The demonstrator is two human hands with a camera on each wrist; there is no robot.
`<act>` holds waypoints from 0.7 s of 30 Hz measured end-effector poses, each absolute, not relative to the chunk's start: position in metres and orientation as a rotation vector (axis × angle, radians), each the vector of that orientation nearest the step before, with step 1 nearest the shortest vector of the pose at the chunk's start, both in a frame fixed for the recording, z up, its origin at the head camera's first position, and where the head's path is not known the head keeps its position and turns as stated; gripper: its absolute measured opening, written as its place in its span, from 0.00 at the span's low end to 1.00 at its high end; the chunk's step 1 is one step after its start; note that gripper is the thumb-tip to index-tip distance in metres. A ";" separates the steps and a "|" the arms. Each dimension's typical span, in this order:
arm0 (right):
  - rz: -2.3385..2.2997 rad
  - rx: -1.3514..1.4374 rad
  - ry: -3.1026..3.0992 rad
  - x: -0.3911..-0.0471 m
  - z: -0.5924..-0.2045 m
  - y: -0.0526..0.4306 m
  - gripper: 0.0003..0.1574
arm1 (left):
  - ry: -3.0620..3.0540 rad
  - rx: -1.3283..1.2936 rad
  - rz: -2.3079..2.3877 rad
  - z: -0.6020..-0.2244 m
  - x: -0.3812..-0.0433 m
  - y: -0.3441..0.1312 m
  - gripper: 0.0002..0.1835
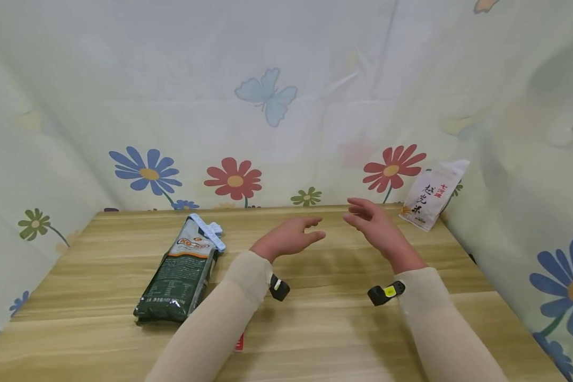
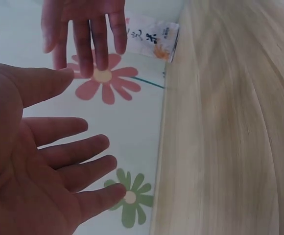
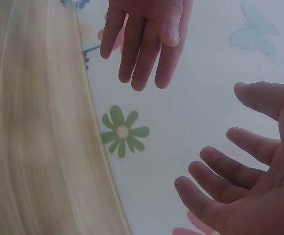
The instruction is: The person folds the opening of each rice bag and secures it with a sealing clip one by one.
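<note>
Both hands hover over the back half of the wooden table, palms facing each other with a gap between them. My left hand (image 1: 288,237) has its fingers extended and holds nothing; its spread fingers (image 2: 83,166) show in the left wrist view. Opposite it, my right hand (image 1: 379,228) is likewise empty, its fingers (image 3: 225,181) loosely spread in the right wrist view. Left of the left hand lies a dark green and silver bag (image 1: 176,281) with a light blue bag clip (image 1: 207,232) across its top. A white rice bag (image 1: 432,196) stands beyond the right hand.
The wooden table (image 1: 324,329) meets a flower-printed curtain (image 1: 315,132) at its back edge, and the curtain continues along both sides. A small red item (image 1: 239,342) peeks out beside the left forearm, mostly hidden by the sleeve.
</note>
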State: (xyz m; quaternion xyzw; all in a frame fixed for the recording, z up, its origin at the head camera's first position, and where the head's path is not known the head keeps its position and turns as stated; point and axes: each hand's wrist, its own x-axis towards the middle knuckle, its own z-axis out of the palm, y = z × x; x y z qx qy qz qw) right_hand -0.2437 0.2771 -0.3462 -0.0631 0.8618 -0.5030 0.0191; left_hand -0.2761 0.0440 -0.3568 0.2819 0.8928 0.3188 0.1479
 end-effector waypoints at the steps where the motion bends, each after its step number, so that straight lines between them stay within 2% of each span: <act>1: -1.561 -0.186 2.679 -0.244 -0.347 0.280 0.39 | 2.573 0.819 0.921 -0.357 -0.276 0.047 0.33; 14: -1.585 -0.005 2.825 -0.238 -0.342 0.317 0.40 | 2.591 0.888 0.950 -0.366 -0.281 0.084 0.32; 21: -1.624 -0.010 2.833 -0.240 -0.342 0.332 0.41 | 2.599 0.896 0.962 -0.366 -0.281 0.096 0.32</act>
